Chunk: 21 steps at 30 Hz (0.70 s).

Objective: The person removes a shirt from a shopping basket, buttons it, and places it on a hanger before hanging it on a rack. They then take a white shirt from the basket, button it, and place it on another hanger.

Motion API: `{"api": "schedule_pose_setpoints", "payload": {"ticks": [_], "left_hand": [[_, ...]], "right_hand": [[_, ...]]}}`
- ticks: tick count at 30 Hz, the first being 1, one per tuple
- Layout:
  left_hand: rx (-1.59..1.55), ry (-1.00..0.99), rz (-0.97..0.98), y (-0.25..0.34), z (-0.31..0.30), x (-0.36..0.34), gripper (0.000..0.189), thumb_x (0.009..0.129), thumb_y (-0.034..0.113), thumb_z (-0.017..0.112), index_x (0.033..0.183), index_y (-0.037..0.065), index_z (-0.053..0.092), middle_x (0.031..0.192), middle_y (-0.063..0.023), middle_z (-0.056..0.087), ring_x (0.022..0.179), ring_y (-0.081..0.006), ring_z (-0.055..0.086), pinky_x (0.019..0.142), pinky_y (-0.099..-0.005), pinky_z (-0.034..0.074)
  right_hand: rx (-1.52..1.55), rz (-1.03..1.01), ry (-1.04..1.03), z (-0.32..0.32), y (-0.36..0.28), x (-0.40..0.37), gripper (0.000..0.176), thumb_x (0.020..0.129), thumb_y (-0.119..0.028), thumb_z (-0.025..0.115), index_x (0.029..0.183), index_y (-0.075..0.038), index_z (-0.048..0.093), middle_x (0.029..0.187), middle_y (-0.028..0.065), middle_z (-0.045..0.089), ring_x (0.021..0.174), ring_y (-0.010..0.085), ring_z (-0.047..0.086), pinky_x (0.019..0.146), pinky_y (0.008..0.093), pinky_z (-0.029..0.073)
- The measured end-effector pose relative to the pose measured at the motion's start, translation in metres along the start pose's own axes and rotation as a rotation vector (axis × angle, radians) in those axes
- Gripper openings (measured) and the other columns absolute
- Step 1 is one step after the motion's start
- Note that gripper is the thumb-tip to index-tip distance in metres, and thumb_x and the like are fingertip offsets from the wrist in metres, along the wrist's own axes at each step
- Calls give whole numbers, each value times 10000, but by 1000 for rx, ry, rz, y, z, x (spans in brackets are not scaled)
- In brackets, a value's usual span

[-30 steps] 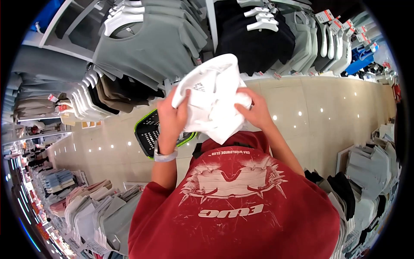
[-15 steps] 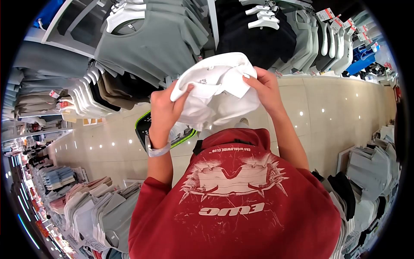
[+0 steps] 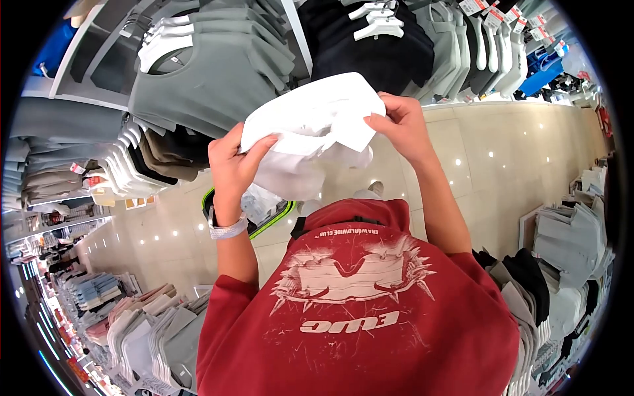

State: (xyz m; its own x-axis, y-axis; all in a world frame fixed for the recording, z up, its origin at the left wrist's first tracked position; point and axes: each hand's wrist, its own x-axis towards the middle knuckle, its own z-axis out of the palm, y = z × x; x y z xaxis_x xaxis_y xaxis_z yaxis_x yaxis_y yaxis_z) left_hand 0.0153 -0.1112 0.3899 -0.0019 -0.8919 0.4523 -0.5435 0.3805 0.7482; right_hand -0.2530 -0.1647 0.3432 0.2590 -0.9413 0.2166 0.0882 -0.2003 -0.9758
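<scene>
A white garment (image 3: 314,105) is held up in the air over the floor (image 3: 489,191), between the two hands, with its edge stretched from one to the other. Its left end is pinched by the left hand (image 3: 236,158), the thumb laid on the near face and the other fingers curled behind, partly hidden. The right end is gripped in the same way by the right hand (image 3: 401,125), thumb and fingers closed on the cloth. Below, loose folds are left hanging. A pale band (image 3: 228,230) is worn on the left wrist, and a red shirt (image 3: 396,284) with a light print is worn by the person. On the floor, a basket with a green rim (image 3: 272,222) is partly hidden by the left arm; clear plastic (image 3: 261,202) is seen inside it. Along the floor's far edge, grey shirts (image 3: 211,82) and black garments (image 3: 376,59) are hung on white hangers. More clothes (image 3: 568,244) are displayed along its near right edge.
</scene>
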Motion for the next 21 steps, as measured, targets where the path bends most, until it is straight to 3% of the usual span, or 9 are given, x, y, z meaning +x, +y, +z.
{"api": "schedule_pose_setpoints", "payload": {"ticks": [3, 5, 11, 16, 18, 21], "left_hand": [[-5, -16, -27, 3, 15, 4, 195, 726, 95, 761, 833, -34, 661, 608, -53, 599, 517, -49, 481, 493, -194, 371], [-18, -46, -39, 7, 28, 7, 195, 722, 94, 762, 829, -34, 662, 607, -54, 600, 520, -49, 487, 496, -195, 374], [-86, -69, -47, 24, 80, 18, 199, 713, 95, 751, 839, -33, 665, 633, -78, 626, 554, -70, 558, 528, -203, 411], [-56, -154, -62, 35, 132, 24, 251, 730, 129, 727, 899, -46, 664, 663, -79, 634, 591, -80, 556, 564, -223, 431], [-173, -161, -156, 36, 158, 23, 247, 737, 131, 722, 905, -41, 668, 692, -64, 645, 607, -89, 560, 568, -228, 432], [-251, -187, -258, 29, 199, 19, 292, 746, 125, 720, 976, -24, 619, 729, -21, 605, 675, -88, 526, 607, -224, 408]], "right_hand": [[84, 81, -70, -23, -2, -3, 130, 792, -76, 659, 720, 19, 609, 641, -49, 501, 594, 35, 400, 540, 215, 321], [144, 248, -114, -41, -3, -9, 97, 790, -68, 660, 766, 25, 647, 676, -31, 564, 625, 31, 474, 566, 209, 375], [319, 150, -63, -90, -8, -27, 149, 781, -41, 647, 896, 50, 672, 810, 31, 660, 727, 73, 600, 649, 222, 461], [397, 178, 33, -133, -9, -47, 168, 772, -16, 632, 911, 76, 654, 830, 28, 647, 734, 68, 586, 655, 227, 470], [381, 104, 56, -147, -18, -49, 162, 767, -4, 621, 906, 72, 655, 817, 17, 645, 717, 55, 577, 634, 221, 469], [362, 153, 121, -166, -26, -53, 156, 751, 1, 612, 886, 60, 660, 792, 9, 635, 675, 40, 557, 588, 212, 451]]}}
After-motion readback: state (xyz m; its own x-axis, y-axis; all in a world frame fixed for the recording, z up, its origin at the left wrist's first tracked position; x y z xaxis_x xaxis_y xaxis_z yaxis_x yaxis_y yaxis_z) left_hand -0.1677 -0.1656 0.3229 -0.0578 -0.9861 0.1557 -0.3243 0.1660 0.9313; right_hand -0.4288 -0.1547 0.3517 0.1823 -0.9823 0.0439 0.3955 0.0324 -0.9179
